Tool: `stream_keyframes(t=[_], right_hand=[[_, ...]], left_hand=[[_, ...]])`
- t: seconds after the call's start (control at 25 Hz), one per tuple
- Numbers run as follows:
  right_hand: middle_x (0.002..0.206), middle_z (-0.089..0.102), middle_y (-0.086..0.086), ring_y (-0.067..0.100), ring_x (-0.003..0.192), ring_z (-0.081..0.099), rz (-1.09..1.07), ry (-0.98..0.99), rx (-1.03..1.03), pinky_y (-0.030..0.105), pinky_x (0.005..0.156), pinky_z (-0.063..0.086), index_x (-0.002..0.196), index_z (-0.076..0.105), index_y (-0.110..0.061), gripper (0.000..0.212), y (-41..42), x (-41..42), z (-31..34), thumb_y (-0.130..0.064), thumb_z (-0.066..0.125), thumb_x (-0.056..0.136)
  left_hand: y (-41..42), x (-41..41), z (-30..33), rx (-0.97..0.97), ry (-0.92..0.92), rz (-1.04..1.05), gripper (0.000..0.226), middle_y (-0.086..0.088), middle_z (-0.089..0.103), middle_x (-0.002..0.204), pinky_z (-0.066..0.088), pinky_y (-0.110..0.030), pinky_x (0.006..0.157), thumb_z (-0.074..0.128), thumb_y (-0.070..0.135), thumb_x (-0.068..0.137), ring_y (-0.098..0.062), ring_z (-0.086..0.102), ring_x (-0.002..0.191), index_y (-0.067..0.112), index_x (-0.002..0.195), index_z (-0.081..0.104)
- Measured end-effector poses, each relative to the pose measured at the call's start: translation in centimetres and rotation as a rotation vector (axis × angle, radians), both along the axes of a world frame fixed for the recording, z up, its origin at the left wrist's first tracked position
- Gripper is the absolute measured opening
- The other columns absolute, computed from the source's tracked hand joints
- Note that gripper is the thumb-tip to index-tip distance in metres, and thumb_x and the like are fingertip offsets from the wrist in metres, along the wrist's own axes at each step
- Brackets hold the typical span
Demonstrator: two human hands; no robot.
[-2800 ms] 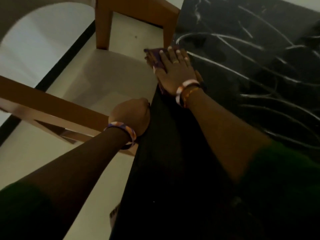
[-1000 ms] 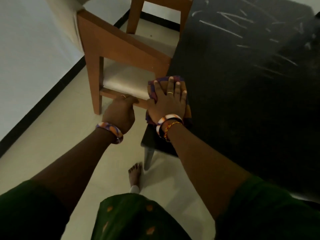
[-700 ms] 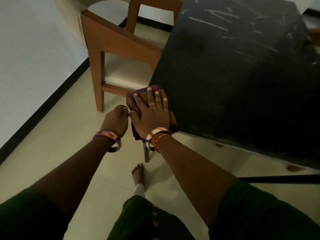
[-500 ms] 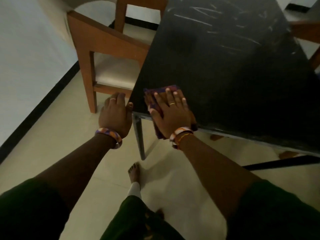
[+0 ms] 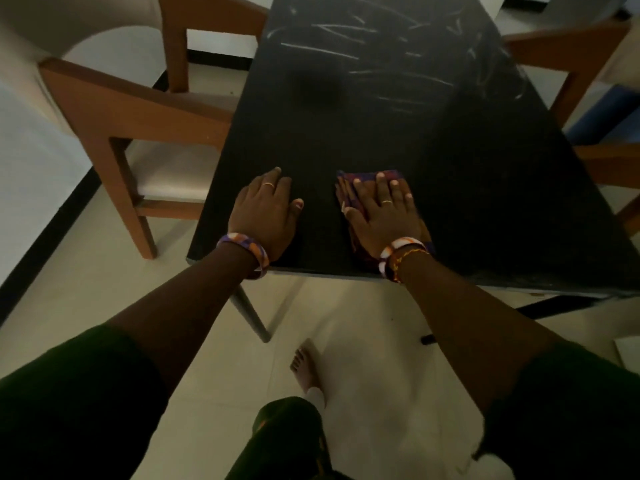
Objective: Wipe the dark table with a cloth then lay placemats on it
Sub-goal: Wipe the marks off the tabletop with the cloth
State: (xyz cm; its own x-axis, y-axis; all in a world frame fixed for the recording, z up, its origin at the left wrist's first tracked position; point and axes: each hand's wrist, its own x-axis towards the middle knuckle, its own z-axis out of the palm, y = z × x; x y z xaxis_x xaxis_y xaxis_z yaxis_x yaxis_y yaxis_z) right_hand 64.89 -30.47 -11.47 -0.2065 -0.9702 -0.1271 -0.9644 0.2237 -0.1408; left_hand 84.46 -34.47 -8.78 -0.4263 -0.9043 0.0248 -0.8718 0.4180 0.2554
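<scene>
The dark table (image 5: 398, 133) is filling the frame's centre. The right hand (image 5: 382, 211) is pressing the cloth (image 5: 349, 192) flat near the lower edge, fingers spread; the left hand (image 5: 265, 211) is lying open, empty. Long overlapping strokes would be serving best.

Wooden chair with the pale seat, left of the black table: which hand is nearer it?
Left. The left hand rests flat on the black table near the edge facing the wooden chair; the right hand presses the purple cloth farther from it.
</scene>
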Motion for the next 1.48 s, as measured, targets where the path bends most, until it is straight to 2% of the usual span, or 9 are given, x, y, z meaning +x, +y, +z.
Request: stream_keyframes(t=[0.4,0.68,0.84,1.0,1.08,1.16,1.24,1.4,1.48], right_hand=[[0.159,-0.007,0.007,0.026,0.146,-0.008,0.123,-0.067,-0.034,0.042,0.115,-0.009,0.15,0.003,-0.036,0.06,-15.9,-3.9,-0.4,-0.055,0.024,0.097],[0.159,-0.007,0.007,0.027,0.146,-0.009,0.079,-0.069,-0.031,0.044,0.116,-0.01,0.151,0.005,-0.032,0.06,-29.6,-6.6,-0.5,-0.053,0.023,0.097],[0.159,-0.007,0.005,0.026,0.146,-0.01,0.126,-0.07,-0.035,0.045,0.116,-0.01,0.151,0.007,-0.032,0.06,-34.4,-7.9,-0.3,-0.053,0.023,0.097],[0.16,-0.001,0.006,0.027,0.146,-0.004,-0.093,0.044,-0.063,0.046,0.117,-0.006,0.151,0.008,-0.028,0.061,-33.7,-16.6,-0.3,-0.054,0.02,0.097],[0.16,0.0,0.007,0.028,0.146,-0.003,-0.298,0.028,-0.03,0.048,0.117,-0.004,0.152,0.009,-0.027,0.061,-32.3,-20.7,-0.1,-0.053,0.021,0.097],[0.159,-0.001,0.008,0.03,0.146,-0.004,-0.423,0.015,0.002,0.048,0.117,-0.005,0.152,0.008,-0.026,0.061,-32.2,-21.3,0.1,-0.051,0.021,0.098],[0.159,-0.001,0.01,0.031,0.146,-0.004,-0.35,0.013,-0.011,0.048,0.116,-0.007,0.152,0.008,-0.023,0.061,-33.7,-18.2,-0.1,-0.049,0.02,0.098],[0.159,-0.001,0.01,0.03,0.146,-0.005,0.075,-0.056,-0.034,0.047,0.116,-0.009,0.152,0.01,-0.024,0.061,-36.5,-8.3,-0.3,-0.049,0.024,0.098],[0.159,-0.002,0.009,0.028,0.146,-0.006,0.189,-0.065,-0.013,0.047,0.117,-0.008,0.151,0.009,-0.026,0.061,-36.7,-7.9,-0.2,-0.051,0.022,0.098]], left_hand=[[-16.2,-9.6,-0.7,0.074,-0.014,0.116,0.054,-0.014,0.019,0.154,0.018,-0.039,0.116,0.034,0.033,0.098,-0.027,0.018,0.142,0.007,0.145,0.023],[-28.1,-13.6,-0.7,0.069,-0.027,0.204,0.052,-0.015,0.02,0.153,0.017,-0.04,0.117,0.036,0.024,0.098,-0.028,0.018,0.142,0.006,0.145,0.023],[-32.5,-15.6,-0.9,0.024,-0.029,0.194,0.052,-0.018,0.021,0.153,0.016,-0.041,0.117,0.036,0.021,0.097,-0.03,0.018,0.142,0.003,0.144,0.023],[-33.6,-17.6,-0.9,0.033,0.003,0.147,0.052,-0.015,0.018,0.154,0.013,-0.04,0.117,0.035,0.023,0.098,-0.027,0.015,0.143,0.005,0.145,0.021],[-33.3,-17.7,-1.1,0.037,0.003,0.14,0.053,-0.014,0.017,0.155,0.012,-0.04,0.117,0.034,0.024,0.098,-0.026,0.014,0.143,0.006,0.146,0.02],[-32.9,-17.2,-1.3,0.029,-0.011,0.149,0.053,-0.014,0.016,0.155,0.011,-0.039,0.117,0.034,0.024,0.098,-0.026,0.013,0.143,0.006,0.146,0.019],[-32.5,-16.5,-1.1,0.013,-0.024,0.171,0.053,-0.014,0.016,0.155,0.011,-0.04,0.117,0.035,0.023,0.098,-0.027,0.013,0.143,0.005,0.146,0.019],[-32.0,-14.8,-0.5,0.023,-0.08,0.268,0.054,-0.016,0.017,0.154,0.013,-0.042,0.117,0.038,0.021,0.097,-0.028,0.014,0.143,0.004,0.145,0.019],[-31.9,-14.2,-0.4,0.059,-0.105,0.298,0.055,-0.016,0.016,0.154,0.013,-0.043,0.117,0.038,0.021,0.097,-0.028,0.013,0.143,0.004,0.146,0.019]])
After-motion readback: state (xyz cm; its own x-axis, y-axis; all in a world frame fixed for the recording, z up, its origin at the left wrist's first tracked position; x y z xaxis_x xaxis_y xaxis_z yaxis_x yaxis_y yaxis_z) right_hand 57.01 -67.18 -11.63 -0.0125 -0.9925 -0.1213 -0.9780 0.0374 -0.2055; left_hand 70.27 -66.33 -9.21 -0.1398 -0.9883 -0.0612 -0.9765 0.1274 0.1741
